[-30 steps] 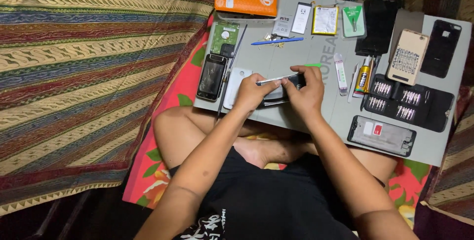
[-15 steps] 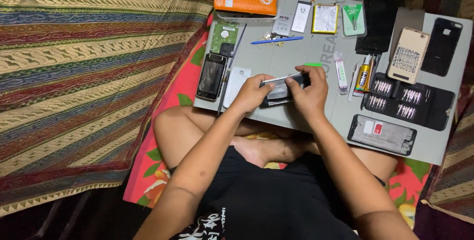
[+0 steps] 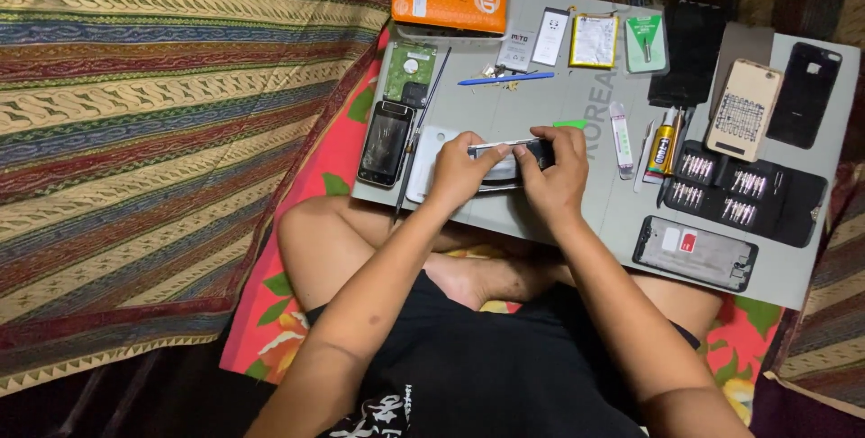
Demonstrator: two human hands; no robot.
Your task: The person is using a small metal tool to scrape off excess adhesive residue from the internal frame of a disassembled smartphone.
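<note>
Phone point(image 3: 509, 163) in hands point(image 3: 505, 172), tools point(image 3: 721, 187) around

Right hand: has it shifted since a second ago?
No. The right hand stays on the dark phone, just below the green pick and left of the white strip, as before. The left hand holds too.

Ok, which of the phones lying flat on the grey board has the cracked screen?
The black phone at the board's left edge, beside the left hand; its glass shows cracks, and the others lie farther right.
</note>
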